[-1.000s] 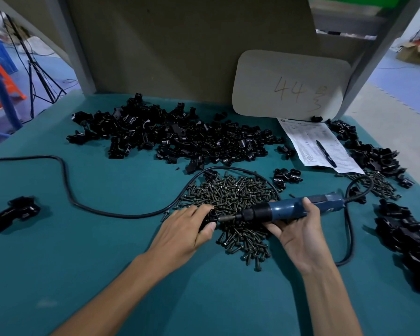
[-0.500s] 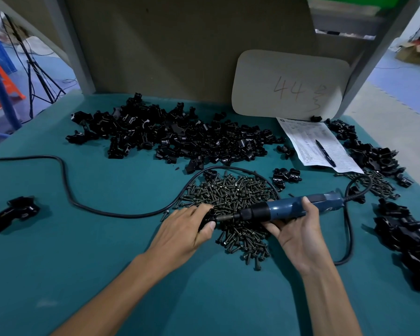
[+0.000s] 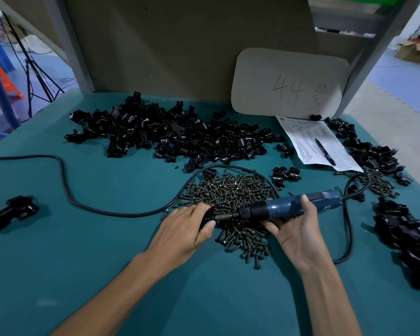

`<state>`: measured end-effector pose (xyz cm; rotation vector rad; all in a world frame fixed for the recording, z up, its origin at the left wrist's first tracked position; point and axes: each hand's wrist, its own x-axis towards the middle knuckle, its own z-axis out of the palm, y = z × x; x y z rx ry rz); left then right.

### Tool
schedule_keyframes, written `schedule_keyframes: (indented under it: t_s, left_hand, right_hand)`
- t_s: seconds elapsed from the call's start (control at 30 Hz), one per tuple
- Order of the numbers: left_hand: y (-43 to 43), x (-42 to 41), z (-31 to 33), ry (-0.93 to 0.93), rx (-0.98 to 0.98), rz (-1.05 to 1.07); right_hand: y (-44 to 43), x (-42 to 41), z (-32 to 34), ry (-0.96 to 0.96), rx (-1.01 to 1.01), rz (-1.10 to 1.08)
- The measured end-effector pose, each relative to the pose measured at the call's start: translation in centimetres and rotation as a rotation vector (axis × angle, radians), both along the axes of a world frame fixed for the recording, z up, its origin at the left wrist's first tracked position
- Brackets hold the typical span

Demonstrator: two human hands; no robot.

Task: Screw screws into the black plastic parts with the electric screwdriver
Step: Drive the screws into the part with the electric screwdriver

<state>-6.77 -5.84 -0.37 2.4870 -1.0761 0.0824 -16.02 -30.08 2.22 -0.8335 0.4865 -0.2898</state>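
left hand [image 3: 184, 229]: curled over one black plastic part [image 3: 207, 214] and pinching it between thumb and fingers at the near-left edge of the screw heap [image 3: 230, 192].
right hand [image 3: 298, 229]: wrapped round the blue barrel of the electric screwdriver [image 3: 289, 209], thumb on top and fingers beneath.
driver position: lying nearly level over the heap, its bit pointing left and meeting the held part. we cannot see whether a screw sits on the bit.
part, handling: we judge it light, rigid and moulded, with little bulk. it could spin under the driver's torque, so we would pinch it across its flat sides and keep the fingers clear of the screw hole.
driver, handling: we judge it hard-shelled and heavier toward the rear. the mid-barrel grip looks right. the power cord [image 3: 66, 187] trails off the back and may drag.
screws, handling: small, loose metal that rolls easily. we would pick them singly by the shank.
stock: a large pile of black parts [image 3: 175, 134] lies at the back of the green table [image 3: 83, 275], and one lone part [image 3: 15, 210] lies far left.
step, our judgement: driving a screw into the held part.
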Motion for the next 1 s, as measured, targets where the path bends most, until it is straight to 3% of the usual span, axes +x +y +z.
schedule_keyframes:
  t_s: [0.7,1.0]
  left_hand:
    - [0.2,-0.2,0.4,-0.009,-0.12,-0.044]
    - [0.2,0.3,0.2,0.042,-0.163,-0.012]
  right_hand:
    - [-0.1,0.4,0.0,-0.01,0.016,-0.059]
    - [-0.4,-0.6,0.4,-0.11,-0.054,0.045]
